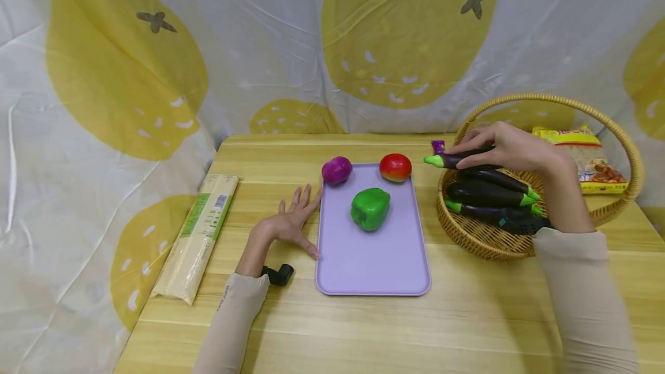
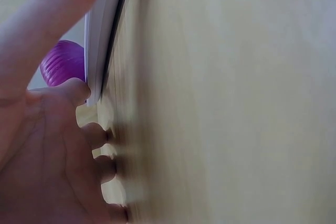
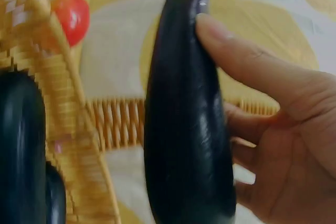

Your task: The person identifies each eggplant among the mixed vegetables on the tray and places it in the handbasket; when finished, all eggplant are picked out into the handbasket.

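My right hand (image 1: 501, 146) grips an eggplant (image 3: 189, 108) between thumb and fingers, over the wicker basket (image 1: 485, 251) and under its arched handle. The eggplant's green stem end points left in the head view. Several more eggplants (image 1: 485, 193) lie in the basket. My left hand (image 1: 292, 223) rests with spread fingers at the left edge of the lilac tray (image 1: 371, 267), thumb and index fingertip at its rim. On the tray are a green bell pepper (image 1: 370, 209), a red tomato-like item (image 1: 395, 167) at the back right and a purple onion (image 1: 336, 170) at the back left corner.
A long packet of pale noodles (image 1: 197, 235) lies at the table's left. Behind the basket are a yellow food bag (image 1: 584, 157) and a small purple packet (image 1: 438, 146). A lemon-print curtain (image 1: 280, 45) hangs along the back and left sides.
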`<state>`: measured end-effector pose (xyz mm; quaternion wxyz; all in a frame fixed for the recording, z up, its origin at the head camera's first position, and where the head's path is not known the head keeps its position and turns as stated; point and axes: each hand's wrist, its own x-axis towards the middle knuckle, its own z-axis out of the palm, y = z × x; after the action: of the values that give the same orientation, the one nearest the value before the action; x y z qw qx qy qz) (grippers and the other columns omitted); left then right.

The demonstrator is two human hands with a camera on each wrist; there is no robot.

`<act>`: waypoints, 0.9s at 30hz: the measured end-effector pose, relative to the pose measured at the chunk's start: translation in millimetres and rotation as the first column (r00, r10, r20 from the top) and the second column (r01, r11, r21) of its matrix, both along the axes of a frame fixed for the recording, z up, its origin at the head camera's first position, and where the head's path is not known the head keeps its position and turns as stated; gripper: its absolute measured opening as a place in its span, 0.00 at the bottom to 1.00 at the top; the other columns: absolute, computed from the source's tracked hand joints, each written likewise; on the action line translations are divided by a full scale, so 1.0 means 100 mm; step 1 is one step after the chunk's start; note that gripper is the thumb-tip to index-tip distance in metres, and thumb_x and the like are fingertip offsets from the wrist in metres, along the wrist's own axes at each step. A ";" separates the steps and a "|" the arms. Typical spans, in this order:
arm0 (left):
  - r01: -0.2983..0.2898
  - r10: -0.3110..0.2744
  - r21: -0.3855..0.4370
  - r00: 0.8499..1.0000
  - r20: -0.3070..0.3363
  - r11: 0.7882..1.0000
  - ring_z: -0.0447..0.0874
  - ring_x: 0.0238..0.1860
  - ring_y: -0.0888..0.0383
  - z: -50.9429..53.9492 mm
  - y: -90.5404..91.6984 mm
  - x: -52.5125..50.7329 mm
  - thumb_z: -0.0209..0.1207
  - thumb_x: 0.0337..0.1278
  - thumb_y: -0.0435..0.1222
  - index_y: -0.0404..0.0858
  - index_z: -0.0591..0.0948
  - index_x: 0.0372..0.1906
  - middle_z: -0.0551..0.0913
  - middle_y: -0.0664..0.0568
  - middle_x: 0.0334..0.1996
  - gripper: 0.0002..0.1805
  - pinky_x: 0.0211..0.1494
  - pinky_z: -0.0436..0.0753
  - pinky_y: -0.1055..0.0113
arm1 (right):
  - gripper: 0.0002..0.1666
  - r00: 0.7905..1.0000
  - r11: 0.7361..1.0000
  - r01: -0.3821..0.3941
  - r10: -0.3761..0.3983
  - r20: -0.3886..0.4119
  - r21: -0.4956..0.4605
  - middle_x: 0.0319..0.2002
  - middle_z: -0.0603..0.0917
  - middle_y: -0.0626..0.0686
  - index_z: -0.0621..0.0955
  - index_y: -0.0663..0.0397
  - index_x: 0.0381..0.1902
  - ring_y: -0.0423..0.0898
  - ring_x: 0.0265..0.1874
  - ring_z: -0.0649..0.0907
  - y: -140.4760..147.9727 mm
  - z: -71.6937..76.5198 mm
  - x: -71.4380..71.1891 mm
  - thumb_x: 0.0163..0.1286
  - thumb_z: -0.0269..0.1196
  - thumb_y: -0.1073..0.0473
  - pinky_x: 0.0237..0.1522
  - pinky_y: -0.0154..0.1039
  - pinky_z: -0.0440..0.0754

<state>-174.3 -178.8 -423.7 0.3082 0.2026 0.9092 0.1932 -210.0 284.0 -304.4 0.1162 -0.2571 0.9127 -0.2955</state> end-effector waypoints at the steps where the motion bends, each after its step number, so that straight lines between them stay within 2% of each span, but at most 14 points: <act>1: -0.001 0.001 0.001 1.000 0.001 1.000 0.11 0.81 0.38 0.00 0.00 0.00 0.82 0.37 0.55 0.46 0.28 0.83 0.17 0.38 0.81 0.83 0.79 0.22 0.30 | 0.17 1.000 1.000 0.006 -0.006 0.013 0.005 0.54 0.89 0.51 0.89 0.39 0.56 0.31 0.46 0.81 0.06 -0.01 0.00 0.70 0.70 0.58 0.43 0.25 0.79; 4: -0.001 0.001 0.004 1.000 0.002 1.000 0.10 0.81 0.38 0.00 0.00 0.00 0.82 0.37 0.55 0.47 0.28 0.83 0.17 0.38 0.81 0.83 0.79 0.22 0.30 | 0.17 1.000 0.999 0.013 -0.013 0.011 0.031 0.55 0.89 0.53 0.89 0.42 0.56 0.27 0.45 0.81 0.25 -0.06 -0.02 0.71 0.69 0.59 0.41 0.24 0.78; 6: 0.000 0.000 0.005 1.000 0.002 1.000 0.10 0.81 0.38 0.00 0.00 0.00 0.82 0.37 0.55 0.47 0.27 0.83 0.17 0.38 0.81 0.83 0.79 0.22 0.30 | 0.17 0.999 0.998 0.032 -0.033 0.013 0.051 0.54 0.90 0.55 0.89 0.45 0.56 0.27 0.36 0.78 0.35 -0.11 -0.04 0.71 0.69 0.59 0.37 0.26 0.77; 9: 0.001 -0.001 0.003 1.000 0.003 1.000 0.10 0.81 0.38 0.00 0.00 0.00 0.81 0.37 0.56 0.47 0.27 0.83 0.16 0.38 0.81 0.83 0.79 0.22 0.30 | 0.17 0.995 0.993 0.080 -0.085 0.052 0.085 0.52 0.91 0.58 0.88 0.50 0.57 0.31 0.23 0.69 0.47 -0.19 -0.09 0.71 0.69 0.59 0.30 0.30 0.73; 11: -0.001 0.001 0.003 1.000 0.004 1.000 0.10 0.81 0.38 0.00 0.00 0.00 0.82 0.37 0.55 0.47 0.27 0.83 0.17 0.38 0.81 0.83 0.79 0.22 0.30 | 0.18 0.988 0.986 0.113 -0.124 0.091 0.123 0.52 0.91 0.60 0.88 0.52 0.58 0.29 0.22 0.68 0.53 -0.25 -0.12 0.72 0.68 0.57 0.30 0.30 0.72; 13: -0.002 0.002 0.003 1.000 0.005 1.000 0.10 0.81 0.39 0.00 0.00 0.00 0.82 0.37 0.55 0.47 0.27 0.83 0.17 0.38 0.81 0.83 0.79 0.22 0.30 | 0.20 0.978 0.978 0.140 -0.161 0.132 0.156 0.54 0.89 0.61 0.87 0.54 0.59 0.29 0.29 0.76 0.58 -0.32 -0.14 0.72 0.68 0.56 0.33 0.29 0.74; 14: -0.003 0.003 0.005 1.000 0.005 1.000 0.10 0.81 0.38 0.00 0.00 0.00 0.82 0.37 0.55 0.47 0.27 0.83 0.17 0.38 0.81 0.83 0.79 0.22 0.30 | 0.20 0.972 0.975 0.151 -0.176 0.155 0.162 0.55 0.89 0.62 0.86 0.55 0.60 0.32 0.35 0.81 0.60 -0.35 -0.15 0.73 0.68 0.56 0.36 0.27 0.75; 16: -0.002 0.002 0.008 1.000 0.008 1.000 0.10 0.81 0.38 0.00 -0.01 -0.01 0.82 0.37 0.55 0.47 0.27 0.83 0.17 0.38 0.81 0.83 0.78 0.21 0.30 | 0.22 0.961 0.972 0.171 -0.201 0.188 0.162 0.58 0.87 0.63 0.85 0.56 0.61 0.41 0.51 0.85 0.64 -0.42 -0.17 0.73 0.68 0.55 0.41 0.26 0.77; 17: -0.001 0.001 0.007 1.000 0.010 1.000 0.10 0.81 0.38 0.00 -0.01 0.00 0.82 0.37 0.55 0.47 0.27 0.83 0.16 0.38 0.81 0.83 0.78 0.21 0.30 | 0.22 0.954 0.971 0.186 -0.216 0.209 0.153 0.58 0.87 0.64 0.85 0.57 0.61 0.45 0.52 0.85 0.66 -0.45 -0.18 0.73 0.68 0.55 0.41 0.26 0.77; 19: 0.002 -0.002 0.005 1.000 0.009 1.000 0.10 0.81 0.38 0.00 -0.01 0.00 0.82 0.37 0.55 0.47 0.27 0.83 0.16 0.38 0.81 0.83 0.78 0.21 0.30 | 0.23 0.944 0.969 0.212 -0.237 0.231 0.129 0.57 0.87 0.63 0.84 0.58 0.61 0.46 0.51 0.86 0.68 -0.50 -0.19 0.72 0.68 0.55 0.41 0.26 0.77; 21: 0.004 -0.004 0.002 1.000 0.005 1.000 0.10 0.81 0.38 0.01 -0.01 -0.01 0.81 0.37 0.55 0.46 0.27 0.83 0.16 0.37 0.81 0.83 0.78 0.22 0.29 | 0.23 0.936 0.965 0.237 -0.258 0.239 0.116 0.57 0.88 0.62 0.85 0.57 0.61 0.37 0.47 0.85 0.69 -0.53 -0.20 0.72 0.69 0.54 0.41 0.26 0.78; 23: 0.005 -0.005 0.000 1.000 0.001 1.000 0.10 0.81 0.38 0.01 -0.01 0.00 0.82 0.37 0.55 0.46 0.28 0.83 0.17 0.37 0.81 0.83 0.79 0.22 0.29 | 0.23 0.929 0.960 0.259 -0.279 0.242 0.109 0.57 0.88 0.61 0.85 0.56 0.61 0.33 0.44 0.83 0.69 -0.55 -0.21 0.71 0.70 0.54 0.42 0.26 0.78; 27: 0.012 -0.012 -0.003 1.000 0.004 1.000 0.10 0.81 0.38 0.01 -0.01 -0.01 0.81 0.38 0.55 0.47 0.27 0.83 0.16 0.38 0.81 0.83 0.78 0.22 0.30 | 0.24 0.926 0.959 0.265 -0.281 0.253 0.096 0.56 0.88 0.61 0.85 0.57 0.60 0.41 0.51 0.85 0.70 -0.57 -0.22 0.70 0.71 0.53 0.43 0.24 0.80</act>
<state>-175.0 -179.3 -422.9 0.3114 0.2070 0.9076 0.1906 -231.9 354.1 -361.2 0.2022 -0.0821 0.9244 -0.3128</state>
